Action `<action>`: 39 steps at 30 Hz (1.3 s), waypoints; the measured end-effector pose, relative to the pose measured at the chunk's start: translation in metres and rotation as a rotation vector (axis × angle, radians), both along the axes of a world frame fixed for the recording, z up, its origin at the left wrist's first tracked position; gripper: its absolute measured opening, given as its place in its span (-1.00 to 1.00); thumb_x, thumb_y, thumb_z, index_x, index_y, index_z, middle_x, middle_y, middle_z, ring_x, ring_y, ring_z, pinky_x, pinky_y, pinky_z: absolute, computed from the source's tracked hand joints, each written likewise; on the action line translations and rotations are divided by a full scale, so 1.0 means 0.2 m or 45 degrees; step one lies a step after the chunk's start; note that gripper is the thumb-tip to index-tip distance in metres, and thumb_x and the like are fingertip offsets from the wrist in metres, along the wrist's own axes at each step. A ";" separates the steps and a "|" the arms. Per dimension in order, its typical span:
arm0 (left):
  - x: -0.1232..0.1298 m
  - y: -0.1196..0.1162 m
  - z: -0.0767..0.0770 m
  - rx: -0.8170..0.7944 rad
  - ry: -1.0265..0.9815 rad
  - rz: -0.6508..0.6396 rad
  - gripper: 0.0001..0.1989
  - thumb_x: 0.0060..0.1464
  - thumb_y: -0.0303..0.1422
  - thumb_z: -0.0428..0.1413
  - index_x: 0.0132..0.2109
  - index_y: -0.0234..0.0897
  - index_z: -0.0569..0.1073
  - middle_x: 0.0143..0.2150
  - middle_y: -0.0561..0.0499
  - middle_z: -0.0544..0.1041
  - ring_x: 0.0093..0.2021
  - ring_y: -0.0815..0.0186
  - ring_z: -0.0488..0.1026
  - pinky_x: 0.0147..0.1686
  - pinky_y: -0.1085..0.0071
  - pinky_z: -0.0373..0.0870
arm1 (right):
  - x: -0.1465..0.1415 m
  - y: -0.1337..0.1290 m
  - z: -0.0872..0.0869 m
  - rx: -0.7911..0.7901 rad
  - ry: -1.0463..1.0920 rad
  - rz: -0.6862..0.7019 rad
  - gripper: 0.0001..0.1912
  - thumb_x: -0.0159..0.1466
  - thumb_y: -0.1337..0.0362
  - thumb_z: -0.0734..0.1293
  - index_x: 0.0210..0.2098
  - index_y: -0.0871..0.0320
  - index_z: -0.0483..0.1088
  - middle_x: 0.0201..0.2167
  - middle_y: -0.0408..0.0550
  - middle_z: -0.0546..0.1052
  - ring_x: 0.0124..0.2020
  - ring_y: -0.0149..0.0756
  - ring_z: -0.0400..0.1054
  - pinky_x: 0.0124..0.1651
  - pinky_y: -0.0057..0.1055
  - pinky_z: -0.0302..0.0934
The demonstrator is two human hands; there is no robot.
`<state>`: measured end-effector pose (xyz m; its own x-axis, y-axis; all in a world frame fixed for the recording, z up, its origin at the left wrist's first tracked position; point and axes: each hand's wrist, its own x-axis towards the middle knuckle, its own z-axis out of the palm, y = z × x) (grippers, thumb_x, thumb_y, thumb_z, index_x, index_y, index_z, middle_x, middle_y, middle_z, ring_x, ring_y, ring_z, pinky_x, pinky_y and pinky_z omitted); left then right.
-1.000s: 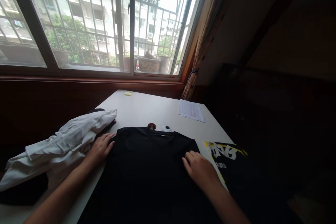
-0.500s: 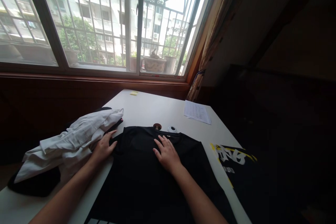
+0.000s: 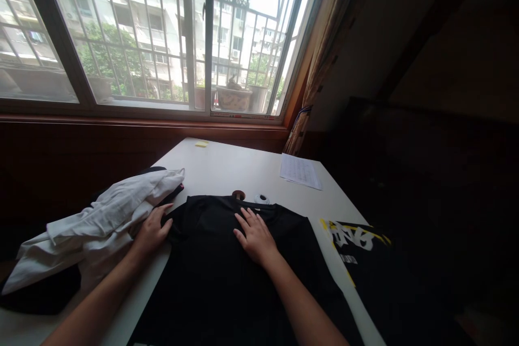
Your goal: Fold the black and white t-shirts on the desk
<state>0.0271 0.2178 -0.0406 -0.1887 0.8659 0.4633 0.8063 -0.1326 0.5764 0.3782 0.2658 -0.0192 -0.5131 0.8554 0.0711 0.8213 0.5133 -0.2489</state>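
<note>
A black T-shirt (image 3: 219,281) lies spread on the white table (image 3: 231,165), its neckline away from me. My right hand (image 3: 257,238) rests flat on the upper chest just below the collar, fingers spread. At the shirt's left sleeve is my left hand (image 3: 152,231), with thumb and forefinger apart at the sleeve's edge; its other fingers are partly hidden. Close beside that hand sits a heap of clothes, with a crumpled white garment (image 3: 109,205) on top and black cloth (image 3: 44,292) under it.
Beyond the collar stand a brown spool (image 3: 239,195) and a white roll (image 3: 261,199). Printed papers (image 3: 300,171) and a yellow note (image 3: 201,144) lie farther back. A dark garment with yellow and white print (image 3: 354,238) is at the right edge. A barred window is ahead.
My left hand has shifted slightly left, and the sleeve edge reaches farther out beside it. My right hand stays flat on the T-shirt. The view has moved a little to the right.
</note>
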 end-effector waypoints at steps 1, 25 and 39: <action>0.00 0.00 -0.01 0.011 0.000 0.007 -0.58 0.14 -0.23 -0.02 0.11 -0.26 0.39 0.04 -0.15 0.51 0.01 0.08 0.50 0.09 0.09 0.43 | 0.00 0.01 0.00 -0.003 -0.003 0.004 -0.36 0.45 -0.10 0.01 0.42 -0.02 0.05 0.48 -0.15 -0.05 0.49 -0.21 -0.28 0.47 -0.13 -0.39; 0.17 -0.15 0.20 0.032 0.582 0.108 -0.72 0.14 -0.46 -0.04 -0.05 -0.21 0.46 -0.17 -0.10 0.45 -0.16 0.07 0.47 -0.18 0.16 0.46 | 0.04 0.09 0.01 -0.017 -0.041 0.029 -0.34 0.44 -0.11 -0.01 0.44 -0.01 0.01 0.49 -0.15 -0.10 0.49 -0.21 -0.28 0.46 -0.12 -0.37; 0.63 0.09 0.13 -0.122 0.830 -0.603 -0.47 0.35 -0.20 -0.09 0.38 -0.24 0.22 0.44 -0.15 0.16 0.45 0.02 0.04 0.36 -0.04 0.03 | 0.08 0.06 -0.02 0.010 -0.068 0.095 -0.35 0.44 -0.09 0.03 0.44 -0.01 -0.01 0.49 -0.14 -0.12 0.49 -0.19 -0.31 0.46 -0.09 -0.35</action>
<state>0.1531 0.2349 -0.0140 0.4899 0.8277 0.2735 0.8547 -0.5178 0.0362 0.3942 0.2778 -0.0227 -0.5786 0.8141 0.0488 0.7927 0.5754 -0.2013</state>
